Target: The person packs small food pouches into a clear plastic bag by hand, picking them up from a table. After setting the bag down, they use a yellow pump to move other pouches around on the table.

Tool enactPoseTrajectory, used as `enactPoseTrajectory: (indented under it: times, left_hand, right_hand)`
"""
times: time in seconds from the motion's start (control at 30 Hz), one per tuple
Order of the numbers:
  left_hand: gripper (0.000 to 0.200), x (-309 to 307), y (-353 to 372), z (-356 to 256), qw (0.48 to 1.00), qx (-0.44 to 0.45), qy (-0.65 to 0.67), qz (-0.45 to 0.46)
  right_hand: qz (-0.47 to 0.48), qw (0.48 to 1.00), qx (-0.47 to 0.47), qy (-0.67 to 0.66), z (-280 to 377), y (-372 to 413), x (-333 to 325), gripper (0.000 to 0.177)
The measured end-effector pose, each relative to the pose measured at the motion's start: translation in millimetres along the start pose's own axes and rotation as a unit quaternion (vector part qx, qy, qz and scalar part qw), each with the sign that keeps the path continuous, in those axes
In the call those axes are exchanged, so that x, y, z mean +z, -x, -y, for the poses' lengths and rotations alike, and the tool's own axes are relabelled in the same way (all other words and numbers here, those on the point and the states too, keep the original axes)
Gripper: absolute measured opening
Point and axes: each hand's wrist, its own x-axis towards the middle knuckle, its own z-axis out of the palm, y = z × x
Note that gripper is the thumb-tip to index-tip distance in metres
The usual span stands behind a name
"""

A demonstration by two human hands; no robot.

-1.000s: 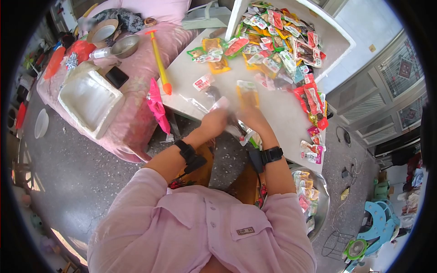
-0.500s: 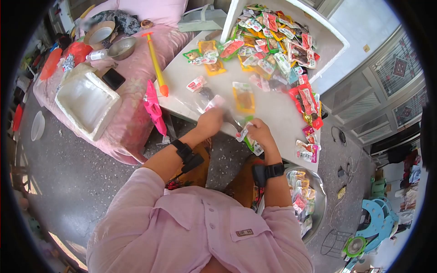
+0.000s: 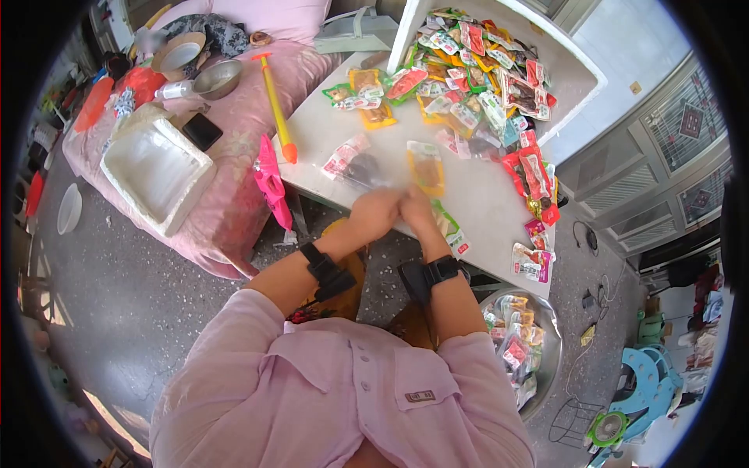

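Since the earlier frame, the right hand (image 3: pixel 417 209) has been brought in against the left hand (image 3: pixel 375 214); the gap seen between them has been closed. The green-and-white flat plastic packet (image 3: pixel 451 228) has been shifted a little forward and now shows beside the right wrist, at the near edge of the white flat-topped bench (image 3: pixel 488 199).

Both hands: fingers curled, knuckles together, above the near edge. Whatever is gripped is hidden by the fingers; cannot tell. Grip probably kept close to the body so both hands can bear on one spot.

Clear plastic packet with dark contents and red-and-white label (image 3: pixel 361 168): lying on the bench just ahead of the left hand, blurred; contact not certain. Yellow-edged flat packet with tan contents (image 3: pixel 426 168): laid flat beyond the right hand, apart from the pile, likely so it can be picked singly.

White foam box (image 3: pixel 576 87) is set on the far part of the bench, open side toward the person; the mixed pile of coloured packets (image 3: pixel 476 66) is spilled from its mouth, presumably for reach. More packets are held in the round silver metal basin (image 3: pixel 552 347), placed low beside the right arm, likely for a short drop.
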Motion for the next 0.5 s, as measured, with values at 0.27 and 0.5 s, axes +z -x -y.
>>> enactPoseTrajectory:
  times: [0.27,0.5]
  left_hand:
    - [0.013,1,1,14,0.992,0.057,-0.033,-0.110]
    - [0.023,14,12,36,0.990,0.099,-0.072,-0.064]
  right_hand:
    - [0.125,0.966,0.078,-0.211,29,8,-9,0.011]
    - [-0.025,0.992,-0.052,0.109,-16,-54,-96,0.020]
